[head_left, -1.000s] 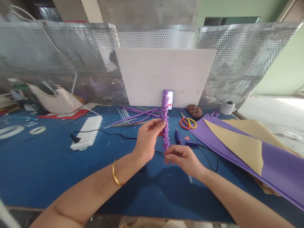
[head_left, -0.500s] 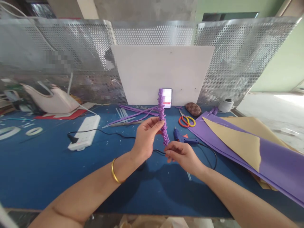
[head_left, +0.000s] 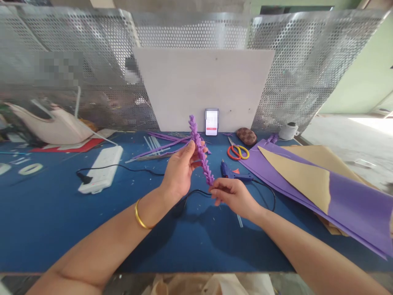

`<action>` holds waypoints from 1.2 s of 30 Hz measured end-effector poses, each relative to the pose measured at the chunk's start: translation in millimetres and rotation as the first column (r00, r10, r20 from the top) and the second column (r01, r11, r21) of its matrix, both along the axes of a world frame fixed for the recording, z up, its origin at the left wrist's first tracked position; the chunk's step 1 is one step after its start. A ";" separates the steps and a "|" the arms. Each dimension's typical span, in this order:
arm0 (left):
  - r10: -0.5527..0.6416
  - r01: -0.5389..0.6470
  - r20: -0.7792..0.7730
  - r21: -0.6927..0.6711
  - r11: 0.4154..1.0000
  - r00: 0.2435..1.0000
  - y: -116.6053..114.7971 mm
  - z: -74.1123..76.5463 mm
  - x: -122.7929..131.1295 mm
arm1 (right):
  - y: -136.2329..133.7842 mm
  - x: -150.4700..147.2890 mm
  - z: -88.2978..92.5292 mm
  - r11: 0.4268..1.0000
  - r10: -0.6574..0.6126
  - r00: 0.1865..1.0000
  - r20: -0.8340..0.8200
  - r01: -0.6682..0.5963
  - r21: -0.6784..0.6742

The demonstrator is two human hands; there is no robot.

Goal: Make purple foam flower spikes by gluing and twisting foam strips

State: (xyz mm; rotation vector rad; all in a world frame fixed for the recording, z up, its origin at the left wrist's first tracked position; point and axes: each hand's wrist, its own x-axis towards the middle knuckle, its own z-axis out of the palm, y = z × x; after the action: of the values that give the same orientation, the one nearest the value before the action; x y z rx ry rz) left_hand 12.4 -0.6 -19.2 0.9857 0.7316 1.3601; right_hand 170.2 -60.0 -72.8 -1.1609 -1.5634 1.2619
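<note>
Leaning toward eleven o'clock, the ruffled purple stem (head_left: 201, 153) is held midway by the left hand (head_left: 180, 170); the right hand (head_left: 232, 196) pinches its lower end.

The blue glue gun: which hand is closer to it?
The right: the right hand is just below the blue glue gun in the picture, while the left hand is farther off, to its left.

No label, brand or number can be read. The phone (head_left: 211, 122) has a lit screen with a red bar near its lower end; any writing there is too small and blurred to make out.
</note>
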 end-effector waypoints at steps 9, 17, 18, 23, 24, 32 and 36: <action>0.041 -0.041 0.030 -0.011 0.999 0.999 6.7 1.2 -1.2 | 3.8 3.1 -6.6 0.999 0.021 0.994 0.111 -0.018 -0.027; 0.003 -0.004 0.037 0.035 0.999 0.999 8.9 1.5 -5.6 | 4.7 6.7 -5.7 0.999 0.037 0.997 0.074 -0.035 -0.026; 0.004 -0.005 0.040 0.043 0.999 0.999 9.9 1.6 -6.3 | 4.9 7.0 -5.5 0.999 0.033 0.996 0.078 -0.031 -0.025; 0.028 -0.029 0.052 0.028 0.999 0.998 12.5 2.7 -7.9 | 5.1 5.6 -5.1 0.999 0.029 0.994 0.103 -0.026 -0.028; 0.019 -0.020 0.058 0.017 1.000 0.998 12.5 2.7 -8.0 | 4.8 5.0 -5.2 1.000 0.025 0.994 0.105 -0.023 -0.021; -0.046 0.051 0.113 -0.042 0.998 0.992 9.7 3.9 -6.5 | 0.8 2.6 -5.8 0.997 -0.034 0.995 0.093 0.028 0.068; -0.061 0.067 0.120 -0.049 0.997 0.991 8.1 5.1 -5.2 | 0.6 1.9 -6.7 0.996 -0.040 0.996 0.081 0.033 0.080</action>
State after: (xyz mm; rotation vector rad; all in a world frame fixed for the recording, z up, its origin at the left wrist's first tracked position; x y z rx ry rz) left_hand 7.2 7.5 -14.1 0.8723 0.6382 1.3253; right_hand 172.1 -59.4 -79.5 -1.1992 -1.6296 1.1315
